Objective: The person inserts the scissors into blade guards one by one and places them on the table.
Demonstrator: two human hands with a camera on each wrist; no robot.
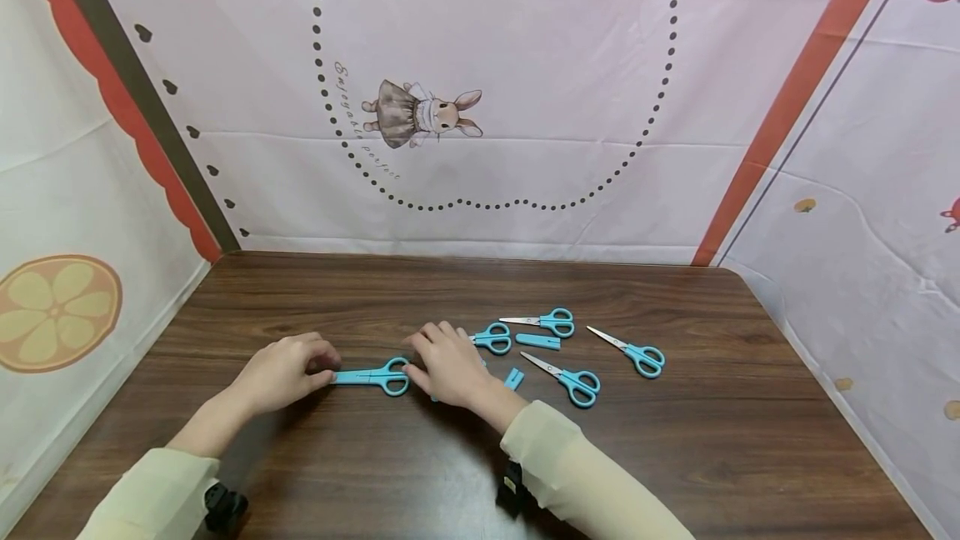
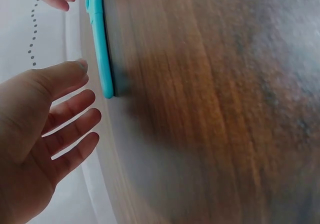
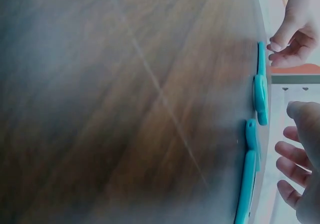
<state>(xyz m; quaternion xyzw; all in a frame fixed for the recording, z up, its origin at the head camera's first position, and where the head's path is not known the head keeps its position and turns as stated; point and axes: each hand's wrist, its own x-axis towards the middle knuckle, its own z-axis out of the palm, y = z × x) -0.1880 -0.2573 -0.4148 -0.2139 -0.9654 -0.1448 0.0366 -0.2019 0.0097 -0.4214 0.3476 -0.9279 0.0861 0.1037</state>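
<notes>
A pair of turquoise scissors (image 1: pixel 363 377) lies flat on the table, its blades covered by a turquoise sheath. My left hand (image 1: pixel 285 373) is at the sheath's tip; the left wrist view shows its fingers (image 2: pixel 75 124) loosely bent and apart from the scissors. By the handle loops is my right hand (image 1: pixel 450 365), fingers relaxed and spread, holding nothing in the right wrist view. Beneath and beside that hand lie more turquoise pieces (image 3: pixel 246 184), partly hidden. Just past its fingers sits another pair of scissors (image 1: pixel 495 338), its blades mostly covered from sight.
To the right lie three scissors with bare blades: one farther back (image 1: pixel 557 322), one nearer (image 1: pixel 580 387), one farthest right (image 1: pixel 645 360). Loose turquoise sheaths (image 1: pixel 537 342) lie among them, one (image 1: pixel 514 378) partly behind my right arm. A printed cloth (image 1: pixel 525 107) hangs behind the wooden table (image 1: pixel 375 473).
</notes>
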